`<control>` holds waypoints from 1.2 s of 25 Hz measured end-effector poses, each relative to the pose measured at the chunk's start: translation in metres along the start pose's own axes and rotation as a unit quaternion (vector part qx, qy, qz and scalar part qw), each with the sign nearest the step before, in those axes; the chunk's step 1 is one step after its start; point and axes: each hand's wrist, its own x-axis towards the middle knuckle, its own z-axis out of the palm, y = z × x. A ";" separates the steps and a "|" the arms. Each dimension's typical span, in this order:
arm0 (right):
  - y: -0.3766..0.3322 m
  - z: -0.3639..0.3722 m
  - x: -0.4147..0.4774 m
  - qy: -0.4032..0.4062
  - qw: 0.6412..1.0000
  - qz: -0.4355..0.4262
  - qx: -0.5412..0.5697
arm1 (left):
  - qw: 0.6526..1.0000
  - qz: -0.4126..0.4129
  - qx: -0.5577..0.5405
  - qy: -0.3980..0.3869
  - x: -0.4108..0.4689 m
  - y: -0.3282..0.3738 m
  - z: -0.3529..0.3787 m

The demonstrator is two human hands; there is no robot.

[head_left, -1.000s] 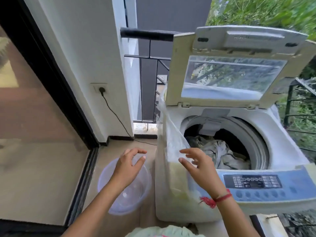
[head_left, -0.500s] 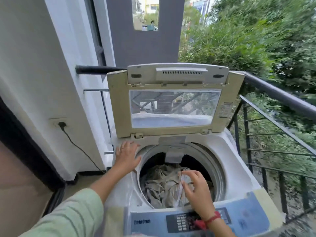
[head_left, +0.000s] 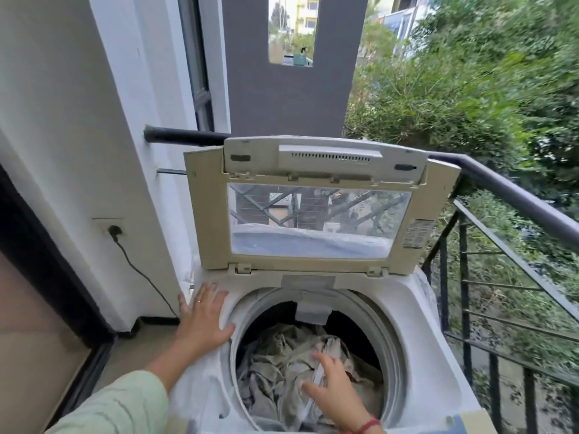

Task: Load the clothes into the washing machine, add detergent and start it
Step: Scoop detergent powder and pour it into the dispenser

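Observation:
A white top-loading washing machine (head_left: 416, 324) stands in front of me with its windowed lid (head_left: 316, 170) propped upright. Crumpled grey-beige clothes (head_left: 275, 364) fill the bottom of the drum. My left hand (head_left: 203, 321) lies flat with spread fingers on the machine's top left corner, beside the drum opening. My right hand (head_left: 335, 393) reaches into the drum with its fingers stretched over the clothes, touching them. A thin pale strip of fabric or plastic runs beneath it. No detergent is in view.
The machine's cable runs from a wall socket (head_left: 112, 228) at the left. A dark metal balcony railing (head_left: 517, 198) passes behind and to the right of the machine, with bushes beyond. A glass sliding door (head_left: 31, 339) is at my left. The control panel's corner (head_left: 463, 424) shows at the bottom.
My view rose from the floor and a clear basin to the machine's top. My left hand moved onto the machine's corner. My right hand moved from the machine's front into the drum.

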 end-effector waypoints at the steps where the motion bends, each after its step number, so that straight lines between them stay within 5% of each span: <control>1: 0.000 -0.001 0.005 -0.021 1.000 0.013 0.010 | 1.000 0.005 0.004 -0.005 0.000 -0.001 0.001; 10: -0.013 -0.035 0.069 -0.129 0.990 0.062 -0.009 | 0.998 0.042 -0.030 0.017 0.000 -0.003 0.002; 14: -0.013 -0.045 0.102 -0.115 0.968 0.180 0.131 | 0.997 0.048 -0.044 0.048 0.002 -0.004 0.003; 16: -0.016 -0.045 0.119 -0.060 0.929 0.225 0.287 | 0.997 0.054 -0.037 0.045 0.002 -0.004 0.002; 19: -0.028 -0.039 0.147 0.026 0.781 0.235 0.578 | 0.997 0.053 -0.036 0.045 0.002 -0.003 0.001; 21: -0.045 -0.035 0.164 0.063 0.702 0.213 0.676 | 0.997 0.055 -0.038 0.050 0.002 -0.004 0.001; 30: -0.085 -0.043 0.168 0.107 0.574 0.189 0.790 | 0.996 0.057 -0.043 0.051 0.003 -0.005 0.003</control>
